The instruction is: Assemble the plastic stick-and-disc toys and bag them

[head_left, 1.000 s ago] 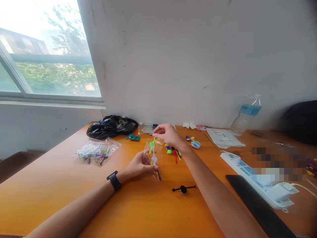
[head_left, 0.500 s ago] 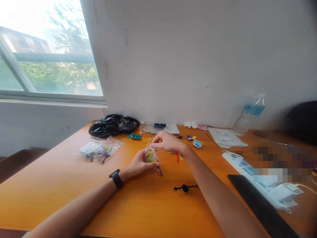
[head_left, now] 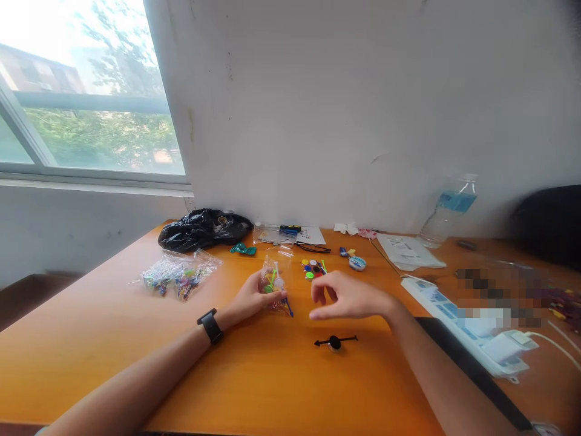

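Observation:
My left hand (head_left: 251,298), with a black watch on its wrist, grips a small clear plastic bag (head_left: 274,284) holding coloured plastic pieces, standing on the orange table (head_left: 113,357). My right hand (head_left: 345,297) hovers empty just right of the bag, fingers loosely spread. Below it lies a black arrow-shaped spinner piece (head_left: 334,342). A cluster of small coloured discs and sticks (head_left: 313,269) lies behind the right hand.
A larger clear bag of coloured pieces (head_left: 179,276) lies at left, a black plastic bag (head_left: 204,229) by the wall. Papers (head_left: 408,251), a water bottle (head_left: 447,211), a white power strip (head_left: 463,321) and a dark flat pad (head_left: 472,369) are on the right.
My right hand let go of the green piece, now inside the small bag, and drew back toward me and to the right. The left hand kept its hold on the bag.

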### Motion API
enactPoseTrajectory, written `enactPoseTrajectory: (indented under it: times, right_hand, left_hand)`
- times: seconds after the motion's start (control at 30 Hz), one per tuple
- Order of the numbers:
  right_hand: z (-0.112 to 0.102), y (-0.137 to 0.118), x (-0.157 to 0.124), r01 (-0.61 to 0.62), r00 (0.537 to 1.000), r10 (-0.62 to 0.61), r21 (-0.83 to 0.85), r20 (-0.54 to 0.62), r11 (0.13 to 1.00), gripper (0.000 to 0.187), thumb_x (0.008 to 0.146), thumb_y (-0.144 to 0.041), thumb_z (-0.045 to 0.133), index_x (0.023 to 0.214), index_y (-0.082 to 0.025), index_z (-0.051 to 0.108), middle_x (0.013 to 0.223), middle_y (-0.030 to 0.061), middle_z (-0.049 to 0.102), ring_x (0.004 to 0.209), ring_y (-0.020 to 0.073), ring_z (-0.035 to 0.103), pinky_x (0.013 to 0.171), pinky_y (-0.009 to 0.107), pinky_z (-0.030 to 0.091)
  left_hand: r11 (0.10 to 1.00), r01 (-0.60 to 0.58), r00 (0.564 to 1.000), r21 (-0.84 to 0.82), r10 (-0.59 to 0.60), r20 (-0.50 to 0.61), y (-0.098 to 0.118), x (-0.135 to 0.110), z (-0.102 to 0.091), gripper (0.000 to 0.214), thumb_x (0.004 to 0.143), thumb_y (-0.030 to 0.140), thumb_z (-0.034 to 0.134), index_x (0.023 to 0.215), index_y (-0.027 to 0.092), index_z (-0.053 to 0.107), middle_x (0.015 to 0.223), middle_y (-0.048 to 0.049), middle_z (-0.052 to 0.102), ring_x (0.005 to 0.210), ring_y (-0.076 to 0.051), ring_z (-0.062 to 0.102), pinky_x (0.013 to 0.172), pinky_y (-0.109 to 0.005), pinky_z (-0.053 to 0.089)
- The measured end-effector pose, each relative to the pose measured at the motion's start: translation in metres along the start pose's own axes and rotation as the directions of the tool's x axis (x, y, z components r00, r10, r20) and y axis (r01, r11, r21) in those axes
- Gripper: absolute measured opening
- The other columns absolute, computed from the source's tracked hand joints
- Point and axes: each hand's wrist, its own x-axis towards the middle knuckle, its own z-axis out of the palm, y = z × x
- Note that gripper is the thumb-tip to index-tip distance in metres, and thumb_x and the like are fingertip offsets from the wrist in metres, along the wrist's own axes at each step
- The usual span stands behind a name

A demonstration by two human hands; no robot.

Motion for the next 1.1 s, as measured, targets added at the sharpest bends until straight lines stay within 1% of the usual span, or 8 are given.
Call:
enactPoseTrajectory:
  times: [0.07, 0.1, 0.2, 0.37, 0.57, 0.7, 0.9, 1.1]
  right_hand:
    - [0.008, 0.021, -0.012, -0.059, 0.978, 0.062, -0.022, 0.198, 0.998, 0.046, 0.064, -0.053, 0.091, 0.092, -0.02, 0.074, 0.091, 0.0025, 0.072, 0.076, 0.0164, 0.061, 0.058, 0.024, 0.04]
    - [0.012, 0.03, -0.014, -0.099, 0.96, 0.099, -0.012, 0.263, 0.995, 0.046, 0.063, -0.051, 0.091, 0.091, -0.019, 0.074, 0.088, 0.0022, 0.071, 0.075, 0.016, 0.061, 0.057, 0.023, 0.04]
    - [0.025, 0.046, -0.012, -0.141, 0.926, 0.097, 0.095, 0.365, 0.985, 0.035, 0.076, -0.048, 0.083, 0.09, -0.017, 0.073, 0.084, 0.0024, 0.072, 0.073, 0.0152, 0.063, 0.059, 0.022, 0.042]
    - [0.037, 0.047, 0.001, -0.12, 0.965, 0.075, 0.169, 0.251, 0.978, 0.028, 0.09, -0.044, 0.07, 0.094, -0.016, 0.072, 0.081, 0.0025, 0.071, 0.068, 0.0132, 0.06, 0.058, 0.022, 0.042]
    - [0.045, 0.042, 0.002, -0.104, 0.977, 0.061, 0.207, 0.203, 0.973, 0.033, 0.09, -0.049, 0.07, 0.092, -0.016, 0.073, 0.07, -0.0007, 0.063, 0.062, 0.0119, 0.054, 0.054, 0.021, 0.037]
    - [0.048, 0.039, 0.002, -0.093, 0.987, 0.061, 0.222, 0.146, 0.971, 0.033, 0.092, -0.048, 0.067, 0.092, -0.016, 0.073, 0.071, -0.0002, 0.061, 0.063, 0.0121, 0.051, 0.056, 0.023, 0.036]
    - [0.049, 0.045, 0.003, -0.039, 0.998, 0.023, 0.254, 0.066, 0.966, 0.031, 0.095, -0.04, 0.065, 0.116, -0.018, 0.07, 0.076, -0.0021, 0.055, 0.068, 0.0128, 0.048, 0.062, 0.024, 0.036]
    - [0.044, 0.05, 0.005, -0.003, 0.998, 0.026, 0.349, -0.061, 0.937, 0.041, 0.098, -0.05, 0.061, 0.125, -0.02, 0.069, 0.075, -0.0035, 0.043, 0.068, 0.0129, 0.039, 0.062, 0.026, 0.031]
  left_hand:
    - [1.0, 0.01, 1.0, 0.007, -0.01, 0.001, 0.001, 0.0, 0.0, 0.058, 0.074, 0.048, 0.091, 0.111, 0.015, 0.062, 0.088, -0.0047, 0.07, 0.074, -0.017, 0.068, 0.07, -0.029, 0.055]
    - [1.0, 0.013, 1.0, 0.012, -0.013, 0.002, 0.001, 0.0, 0.0, 0.057, 0.074, 0.049, 0.09, 0.11, 0.015, 0.062, 0.087, -0.0045, 0.07, 0.073, -0.017, 0.068, 0.069, -0.029, 0.055]
    - [1.0, 0.015, 1.0, 0.015, -0.015, 0.015, 0.001, -0.001, -0.001, 0.055, 0.075, 0.049, 0.09, 0.109, 0.015, 0.062, 0.085, -0.004, 0.07, 0.071, -0.017, 0.068, 0.068, -0.028, 0.054]
    - [0.999, 0.023, 1.0, 0.03, -0.024, 0.02, 0.001, -0.002, 0.0, 0.057, 0.079, 0.047, 0.088, 0.118, 0.017, 0.059, 0.086, -0.0034, 0.07, 0.068, -0.015, 0.067, 0.063, -0.026, 0.053]
    - [0.997, 0.029, 0.999, 0.076, -0.031, 0.025, 0.002, -0.002, 0.001, 0.052, 0.082, 0.046, 0.086, 0.114, 0.016, 0.058, 0.09, -0.006, 0.072, 0.072, -0.017, 0.07, 0.063, -0.026, 0.054]
    - [0.997, 0.045, 0.999, 0.066, -0.047, 0.027, 0.004, -0.004, 0.001, 0.054, 0.081, 0.05, 0.085, 0.114, 0.017, 0.057, 0.091, -0.0066, 0.073, 0.074, -0.019, 0.072, 0.066, -0.029, 0.056]
    - [0.996, 0.033, 0.998, 0.08, -0.036, 0.042, 0.005, -0.005, 0.001, 0.055, 0.079, 0.052, 0.086, 0.111, 0.016, 0.058, 0.088, -0.0065, 0.073, 0.072, -0.019, 0.071, 0.062, -0.026, 0.054]
    - [0.992, 0.043, 0.997, 0.119, -0.05, 0.058, 0.008, -0.007, 0.001, 0.048, 0.082, 0.052, 0.083, 0.102, 0.015, 0.06, 0.088, -0.0063, 0.072, 0.069, -0.016, 0.069, 0.059, -0.026, 0.054]
